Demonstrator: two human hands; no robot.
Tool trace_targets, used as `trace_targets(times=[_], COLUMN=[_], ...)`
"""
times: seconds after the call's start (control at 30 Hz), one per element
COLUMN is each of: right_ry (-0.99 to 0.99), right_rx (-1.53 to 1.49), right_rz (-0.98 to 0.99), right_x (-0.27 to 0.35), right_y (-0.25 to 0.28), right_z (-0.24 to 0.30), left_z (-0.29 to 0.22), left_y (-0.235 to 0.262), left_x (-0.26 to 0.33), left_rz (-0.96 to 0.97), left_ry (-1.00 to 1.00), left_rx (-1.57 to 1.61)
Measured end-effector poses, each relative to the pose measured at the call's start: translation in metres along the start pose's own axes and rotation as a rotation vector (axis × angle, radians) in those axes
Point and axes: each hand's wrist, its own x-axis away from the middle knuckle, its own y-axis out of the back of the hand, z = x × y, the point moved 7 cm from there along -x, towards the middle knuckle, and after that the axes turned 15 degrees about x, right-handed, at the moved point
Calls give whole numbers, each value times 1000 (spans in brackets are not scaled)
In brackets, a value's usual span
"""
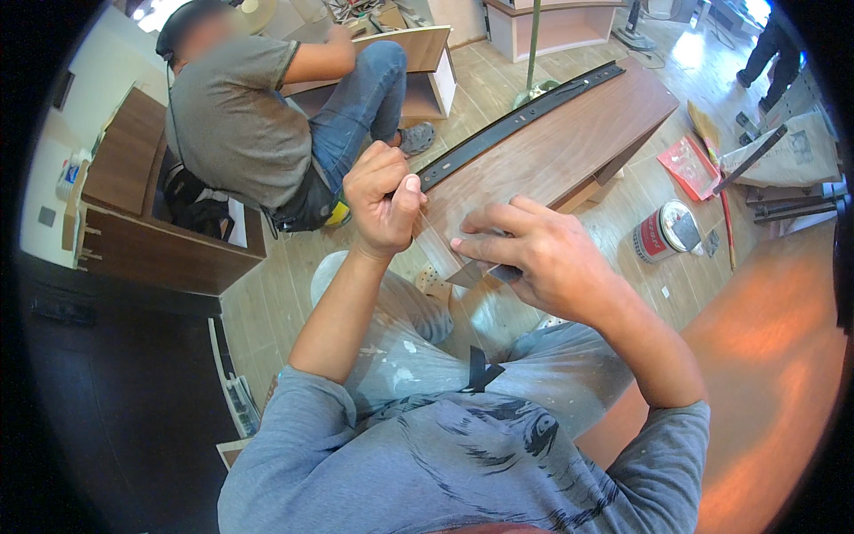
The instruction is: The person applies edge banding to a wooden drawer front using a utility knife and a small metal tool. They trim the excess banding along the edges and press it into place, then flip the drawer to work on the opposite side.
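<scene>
A long wood-grain box (534,147) stretches away from my knees toward the far right. Along the left side of its top lies a black metal rail (525,116) that looks like a drawer slide. My left hand (384,200) is closed in a fist with the thumb up, beside the rail's near end; whatever it grips is hidden. Over the box's near end, my right hand (543,254) has its fingers curled and pressed together. A small dark grey piece (505,272) shows beneath those fingers, too covered to name.
A co-worker (249,116) sits low at the left, beside brown cabinets (160,245). On the floor at right are a paint can (663,233), a red dustpan (689,167), a brush (703,125) and a white sack (783,151). An orange-lit panel (747,356) stands near my right.
</scene>
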Motion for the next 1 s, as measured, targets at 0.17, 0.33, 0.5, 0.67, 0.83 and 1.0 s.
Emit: trace_targets(times=[0.17, 0.33, 0.5, 0.67, 0.83, 1.0], right_ry=[-40, -19, -11, 21, 76, 156], right_rx=[-30, -14, -86, 46, 209, 273], right_rz=[-15, -70, -140, -100, -44, -69], right_x=[1, 5, 4, 4, 4, 5], right_y=[1, 3, 5, 2, -1, -2], right_z=[-1, -3, -7, 1, 8, 14], left_z=[0, 0, -1, 0, 0, 0], left_y=[-1, -3, -2, -1, 0, 0], left_x=[-1, -2, -1, 0, 1, 0], left_rz=[-5, 9, -1, 2, 10, 19], left_ry=[-4, -10, -20, -14, 3, 0], left_rx=[10, 4, 17, 9, -3, -8])
